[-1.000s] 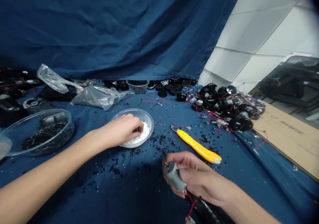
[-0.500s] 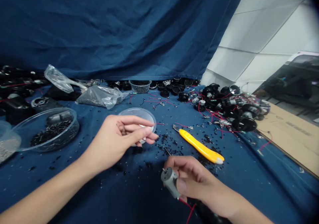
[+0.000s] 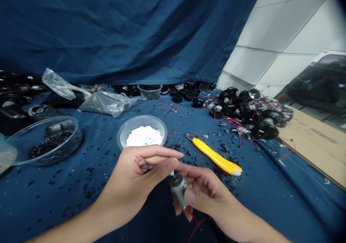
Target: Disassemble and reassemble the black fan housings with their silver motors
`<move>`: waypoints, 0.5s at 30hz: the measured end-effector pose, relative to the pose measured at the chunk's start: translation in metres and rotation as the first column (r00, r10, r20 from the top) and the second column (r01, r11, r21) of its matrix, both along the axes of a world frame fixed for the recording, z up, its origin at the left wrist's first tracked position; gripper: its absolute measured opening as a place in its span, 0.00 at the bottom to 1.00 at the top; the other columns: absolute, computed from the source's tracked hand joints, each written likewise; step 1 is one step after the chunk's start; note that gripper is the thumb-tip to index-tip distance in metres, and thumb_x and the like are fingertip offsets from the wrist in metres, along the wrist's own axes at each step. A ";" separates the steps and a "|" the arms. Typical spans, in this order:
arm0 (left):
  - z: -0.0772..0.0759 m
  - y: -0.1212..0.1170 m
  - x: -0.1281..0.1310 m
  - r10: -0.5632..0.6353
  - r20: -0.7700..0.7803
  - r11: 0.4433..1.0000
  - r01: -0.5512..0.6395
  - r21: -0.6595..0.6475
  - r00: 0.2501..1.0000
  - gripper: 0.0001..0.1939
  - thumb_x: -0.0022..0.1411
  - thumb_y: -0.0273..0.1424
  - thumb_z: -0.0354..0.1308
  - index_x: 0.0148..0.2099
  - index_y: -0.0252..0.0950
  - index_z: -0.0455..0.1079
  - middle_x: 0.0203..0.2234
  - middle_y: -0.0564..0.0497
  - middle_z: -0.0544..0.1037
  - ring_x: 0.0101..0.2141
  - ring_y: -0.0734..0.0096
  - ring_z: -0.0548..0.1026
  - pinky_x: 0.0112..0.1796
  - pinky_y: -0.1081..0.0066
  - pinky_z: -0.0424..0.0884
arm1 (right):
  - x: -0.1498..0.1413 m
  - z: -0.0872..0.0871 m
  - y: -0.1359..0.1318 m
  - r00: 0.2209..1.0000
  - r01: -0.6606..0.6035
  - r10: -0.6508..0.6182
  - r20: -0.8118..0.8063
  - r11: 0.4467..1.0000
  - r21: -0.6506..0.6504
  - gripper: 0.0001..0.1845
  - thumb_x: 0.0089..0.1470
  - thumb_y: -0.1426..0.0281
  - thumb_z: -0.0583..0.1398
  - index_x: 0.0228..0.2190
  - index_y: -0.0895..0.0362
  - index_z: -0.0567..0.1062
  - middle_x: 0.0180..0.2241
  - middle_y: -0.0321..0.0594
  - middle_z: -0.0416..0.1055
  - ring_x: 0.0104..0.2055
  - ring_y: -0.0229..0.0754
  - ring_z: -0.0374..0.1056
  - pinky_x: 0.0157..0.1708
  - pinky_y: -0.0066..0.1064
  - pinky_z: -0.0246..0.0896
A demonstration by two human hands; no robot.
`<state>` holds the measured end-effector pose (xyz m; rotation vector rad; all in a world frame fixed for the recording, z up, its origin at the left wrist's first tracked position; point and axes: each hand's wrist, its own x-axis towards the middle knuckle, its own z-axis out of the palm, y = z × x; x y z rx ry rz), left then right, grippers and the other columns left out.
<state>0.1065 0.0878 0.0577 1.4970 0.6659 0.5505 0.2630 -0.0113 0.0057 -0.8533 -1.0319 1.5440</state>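
Right hand (image 3: 208, 197) is clamped around a grey motor (image 3: 178, 194), near centre, shaft end upward; red wires (image 3: 198, 223) trail from its near end. Left hand (image 3: 132, 185) pinches a small white piece (image 3: 172, 173) at the shaft; seating cannot be determined. Farther left stands a clear bowl (image 3: 121, 135) of white pieces (image 3: 144, 136); a yellow cutter (image 3: 213, 156) lies right.

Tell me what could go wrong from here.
The tiny white piece apparently pinched by the left hand at the shaft of the gray motor could slip and drop onto the littered blue cloth.

The red wires hang below the right hand, so they might snag or strain where they join the motor.

The yellow utility knife lies just beyond the hands, blade apparently exposed; a careless reach could mean a cut.
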 end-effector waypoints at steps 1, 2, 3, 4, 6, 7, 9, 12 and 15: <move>-0.001 -0.001 0.000 -0.007 -0.009 1.000 0.007 0.010 1.000 0.05 0.63 0.32 0.61 0.40 0.40 0.79 0.30 0.55 0.84 0.32 0.72 0.82 0.34 0.80 0.74 | 0.000 -0.001 0.000 1.000 0.006 -0.006 0.008 1.000 0.000 0.26 0.59 0.59 0.63 0.54 0.58 0.69 0.29 0.39 0.71 0.28 0.31 0.65 0.28 0.21 0.62; -0.003 -0.003 0.000 -0.010 -0.010 1.000 0.011 0.015 1.000 0.05 0.63 0.32 0.61 0.40 0.40 0.79 0.30 0.55 0.84 0.32 0.71 0.82 0.34 0.80 0.74 | 0.000 -0.002 -0.001 1.000 0.015 -0.015 0.008 1.000 0.003 0.26 0.59 0.59 0.63 0.54 0.58 0.69 0.29 0.38 0.72 0.28 0.30 0.65 0.28 0.21 0.62; -0.004 -0.004 0.000 -0.012 -0.003 1.000 0.012 0.016 1.000 0.05 0.63 0.32 0.61 0.40 0.40 0.79 0.30 0.55 0.84 0.33 0.71 0.82 0.34 0.79 0.75 | 0.000 -0.002 -0.002 1.000 0.025 -0.025 0.000 1.000 0.011 0.24 0.59 0.59 0.63 0.52 0.57 0.70 0.29 0.38 0.72 0.28 0.30 0.65 0.28 0.20 0.62; -0.005 -0.005 0.000 -0.010 0.003 1.000 0.009 0.022 1.000 0.05 0.63 0.32 0.61 0.39 0.41 0.79 0.30 0.55 0.84 0.33 0.70 0.82 0.35 0.79 0.75 | 0.000 -0.002 -0.002 0.999 0.034 -0.033 -0.012 0.999 0.019 0.22 0.59 0.59 0.63 0.51 0.56 0.71 0.30 0.38 0.72 0.28 0.30 0.65 0.28 0.20 0.62; -0.007 -0.005 0.001 0.007 0.015 0.999 -0.008 0.052 1.000 0.05 0.63 0.31 0.61 0.39 0.42 0.79 0.30 0.56 0.84 0.33 0.71 0.83 0.35 0.81 0.75 | 0.000 -0.001 -0.002 0.999 0.038 -0.037 -0.036 0.999 0.026 0.20 0.59 0.60 0.63 0.51 0.53 0.71 0.31 0.37 0.71 0.29 0.29 0.65 0.28 0.19 0.62; -0.007 -0.004 0.001 0.025 0.021 0.997 -0.027 0.073 0.999 0.05 0.62 0.31 0.61 0.39 0.42 0.79 0.30 0.56 0.84 0.33 0.72 0.83 0.35 0.82 0.75 | 0.000 -0.001 -0.002 0.999 0.029 -0.028 -0.045 0.999 0.028 0.21 0.59 0.61 0.63 0.53 0.52 0.71 0.30 0.36 0.71 0.29 0.29 0.65 0.28 0.19 0.62; -0.007 -0.003 0.001 0.051 0.016 0.992 -0.052 0.111 0.999 0.06 0.62 0.31 0.61 0.39 0.43 0.79 0.30 0.57 0.84 0.31 0.73 0.83 0.33 0.83 0.74 | 0.000 0.001 0.000 0.998 0.015 -0.013 -0.062 0.999 0.030 0.22 0.60 0.62 0.63 0.55 0.51 0.71 0.30 0.36 0.71 0.28 0.28 0.65 0.28 0.17 0.62; -0.007 -0.005 0.001 0.059 -0.024 0.990 -0.055 0.127 0.998 0.06 0.60 0.35 0.62 0.37 0.44 0.79 0.29 0.56 0.84 0.31 0.70 0.83 0.32 0.82 0.76 | -0.003 -0.003 0.005 0.989 -0.017 0.030 -0.145 0.996 0.089 0.22 0.59 0.64 0.65 0.54 0.54 0.72 0.30 0.37 0.71 0.27 0.26 0.65 0.27 0.15 0.61; -0.013 -0.008 0.003 0.126 -0.071 0.986 -0.117 0.116 0.990 0.05 0.55 0.37 0.64 0.34 0.45 0.80 0.27 0.57 0.84 0.30 0.68 0.82 0.33 0.80 0.77 | -0.005 -0.016 0.010 0.977 -0.023 0.053 -0.205 0.989 0.147 0.20 0.56 0.66 0.66 0.50 0.55 0.74 0.30 0.37 0.72 0.25 0.25 0.65 0.26 0.14 0.61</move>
